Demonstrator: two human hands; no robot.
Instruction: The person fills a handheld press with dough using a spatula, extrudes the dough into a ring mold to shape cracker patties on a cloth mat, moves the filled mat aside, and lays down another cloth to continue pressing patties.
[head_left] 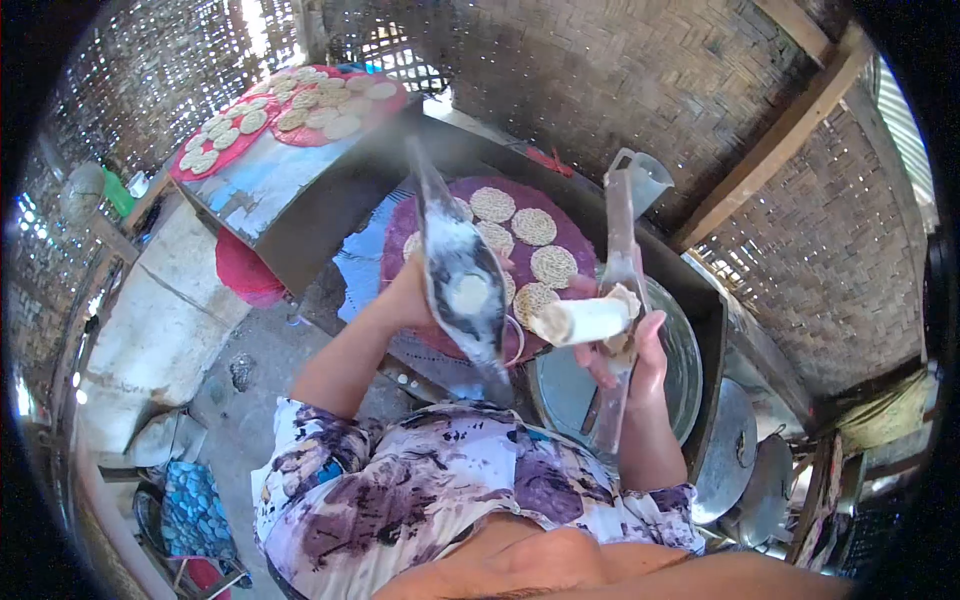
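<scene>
My left hand (405, 295) is closed on a long wooden piece (465, 285), wide in the middle and narrow at both ends, with a round pale spot at its centre. My right hand (645, 350) grips a narrow wooden bar (620, 225) with a pale cylinder (585, 320) sticking out of its middle toward the left. The two pieces are apart. Beneath and behind them, round pale lattice discs (534, 227) lie on a purple round mat (570, 225). Part of the mat is hidden by my hands and the wooden pieces.
A wide metal basin (685, 350) stands below my right hand, and a translucent pitcher (645, 180) behind it. More discs lie on red mats (385, 105) on a raised surface at the upper left. Large round lids (728, 450) lean at the right. A patterned stool (198, 510) stands lower left.
</scene>
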